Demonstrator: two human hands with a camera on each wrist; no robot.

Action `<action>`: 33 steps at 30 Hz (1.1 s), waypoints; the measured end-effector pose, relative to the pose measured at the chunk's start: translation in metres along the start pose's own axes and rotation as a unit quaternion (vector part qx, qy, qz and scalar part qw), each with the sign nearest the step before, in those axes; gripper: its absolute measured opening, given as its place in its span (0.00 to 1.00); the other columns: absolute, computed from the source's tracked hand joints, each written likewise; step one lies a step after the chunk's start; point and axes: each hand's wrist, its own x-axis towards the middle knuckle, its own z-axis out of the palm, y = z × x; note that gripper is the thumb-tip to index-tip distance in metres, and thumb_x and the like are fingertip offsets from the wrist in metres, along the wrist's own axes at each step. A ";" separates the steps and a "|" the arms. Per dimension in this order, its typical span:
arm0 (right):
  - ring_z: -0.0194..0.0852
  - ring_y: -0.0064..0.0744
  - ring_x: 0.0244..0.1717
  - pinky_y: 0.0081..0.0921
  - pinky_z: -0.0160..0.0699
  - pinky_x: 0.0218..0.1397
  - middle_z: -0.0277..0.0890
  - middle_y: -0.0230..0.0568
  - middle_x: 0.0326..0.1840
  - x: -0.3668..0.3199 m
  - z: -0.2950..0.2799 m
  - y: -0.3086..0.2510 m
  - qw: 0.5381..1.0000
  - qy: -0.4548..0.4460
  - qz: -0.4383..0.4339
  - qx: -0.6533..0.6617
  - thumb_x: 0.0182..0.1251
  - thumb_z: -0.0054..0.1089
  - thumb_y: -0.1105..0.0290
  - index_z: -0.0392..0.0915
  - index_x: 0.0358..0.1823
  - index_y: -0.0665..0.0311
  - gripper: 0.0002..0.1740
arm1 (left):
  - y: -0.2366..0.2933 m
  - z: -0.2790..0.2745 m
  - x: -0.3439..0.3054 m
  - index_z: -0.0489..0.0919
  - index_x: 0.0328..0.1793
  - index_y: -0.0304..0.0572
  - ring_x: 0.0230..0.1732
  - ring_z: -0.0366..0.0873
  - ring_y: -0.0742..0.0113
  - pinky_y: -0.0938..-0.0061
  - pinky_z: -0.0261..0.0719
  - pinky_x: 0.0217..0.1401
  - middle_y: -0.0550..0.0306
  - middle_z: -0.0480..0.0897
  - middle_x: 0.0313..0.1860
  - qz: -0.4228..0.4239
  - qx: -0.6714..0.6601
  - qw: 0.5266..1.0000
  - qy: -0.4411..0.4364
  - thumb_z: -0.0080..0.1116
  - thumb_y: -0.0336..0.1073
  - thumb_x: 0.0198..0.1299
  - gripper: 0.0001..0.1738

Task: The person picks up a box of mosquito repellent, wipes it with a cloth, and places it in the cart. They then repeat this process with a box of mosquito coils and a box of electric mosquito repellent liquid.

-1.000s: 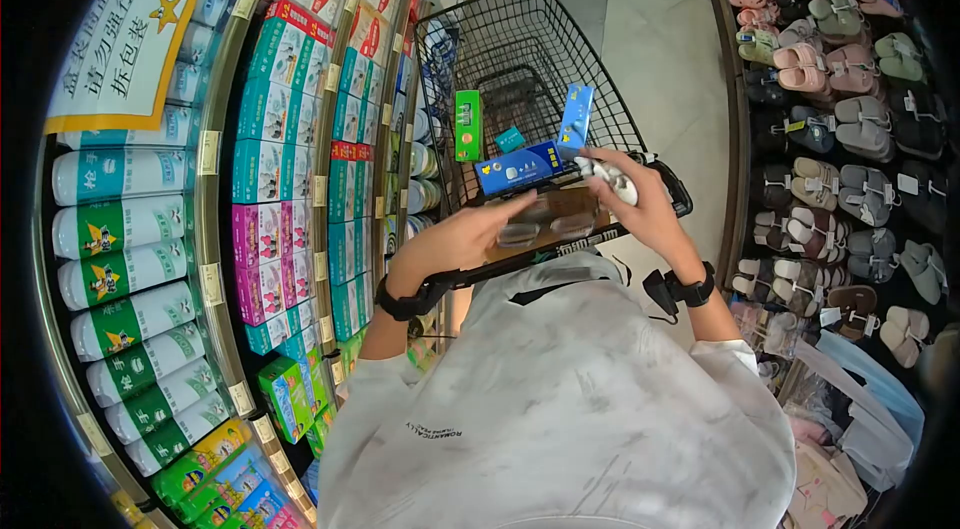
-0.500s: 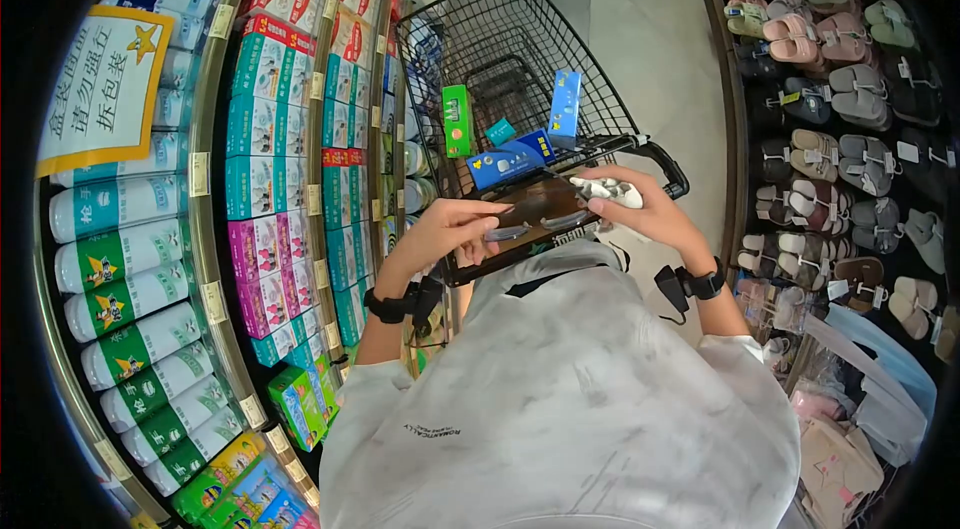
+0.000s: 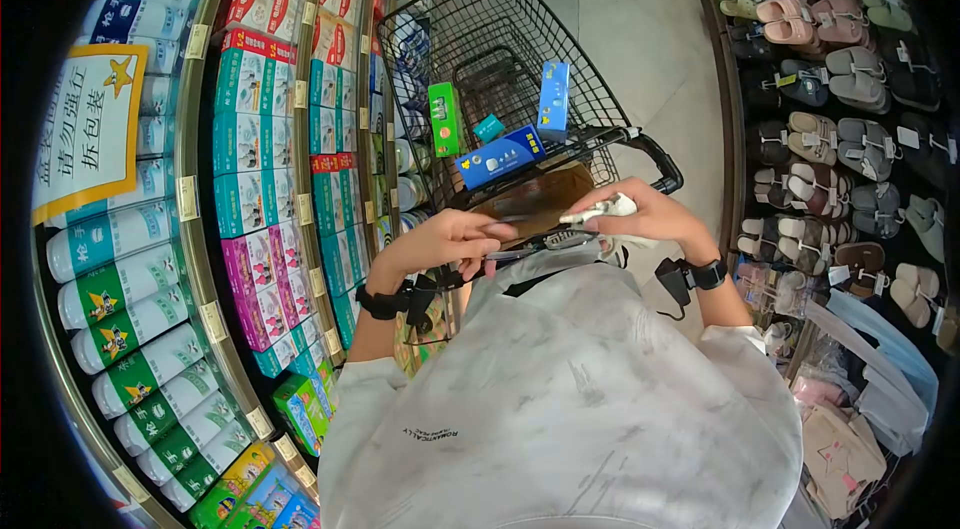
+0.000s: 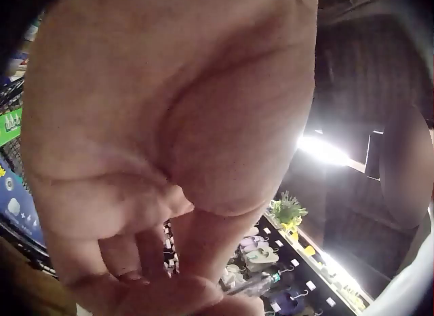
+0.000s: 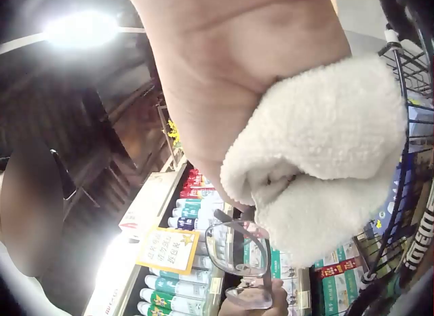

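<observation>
My left hand (image 3: pixel 445 247) pinches one end of a pair of eyeglasses (image 3: pixel 518 251) in front of my shirt. In the right wrist view the eyeglasses (image 5: pixel 237 247) show clear lenses and a dark frame, with the left fingers (image 5: pixel 261 300) behind them. The left wrist view shows the palm (image 4: pixel 169 112) and bent fingers. My right hand (image 3: pixel 655 216) holds a folded white fluffy cloth (image 5: pixel 325 143), which appears near the right end of the glasses in the head view.
Ahead stands a black wire shopping cart (image 3: pixel 500 39) holding a green box (image 3: pixel 444 119), blue boxes (image 3: pixel 500 157) and a small teal box (image 3: pixel 488 128). Shelves with cans (image 3: pixel 118 274) and boxes line the left. Slippers (image 3: pixel 855 74) hang on the right.
Both hands have drawn closer to my body with the eyeglasses. My left fingers, stretched and blurred earlier, now bend around the glasses' end. The cart appears slightly further left.
</observation>
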 end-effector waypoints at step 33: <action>0.80 0.28 0.45 0.24 0.80 0.39 0.79 0.42 0.50 -0.055 -0.093 0.044 0.826 0.478 0.035 0.295 0.78 0.57 0.64 0.72 0.66 0.70 0.22 | -0.107 -0.293 0.360 0.66 0.52 0.42 0.32 0.69 0.66 0.69 0.72 0.38 0.50 0.76 0.41 -0.016 -0.653 0.707 0.270 0.35 0.30 0.81 0.06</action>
